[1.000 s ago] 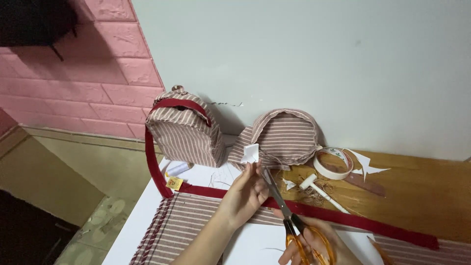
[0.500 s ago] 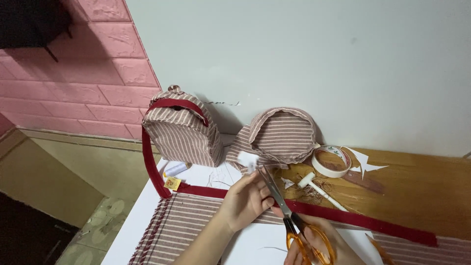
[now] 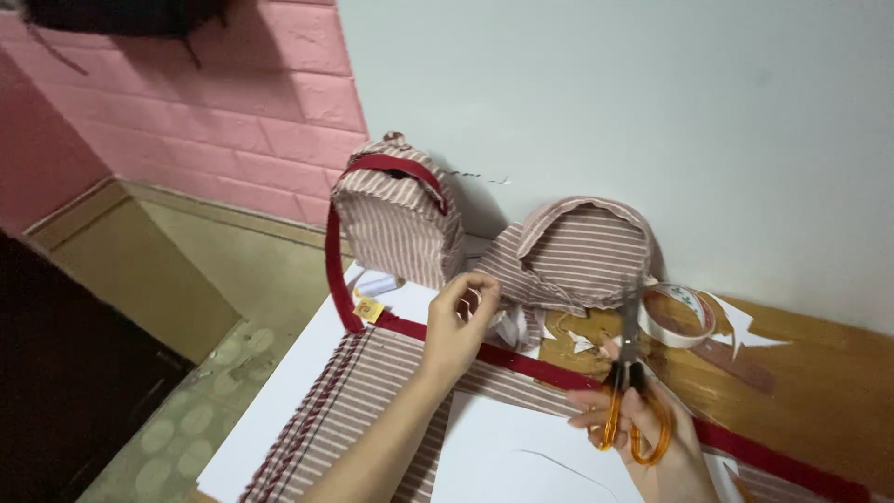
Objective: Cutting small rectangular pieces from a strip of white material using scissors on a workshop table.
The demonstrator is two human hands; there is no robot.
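Scissors [image 3: 630, 373] in right hand [image 3: 643, 433] point upright, away.

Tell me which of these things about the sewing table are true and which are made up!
1. The right hand holds orange-handled scissors. True.
2. The scissors point down at the floor. False: their blades point up, toward the wall.
3. The left hand pinches striped fabric by the red strap. True.
4. The roll of tape sits on the small striped bag. False: it lies on the wooden table, to the right of the fabric.
5. The brick wall is blue. False: the brick wall is pink.
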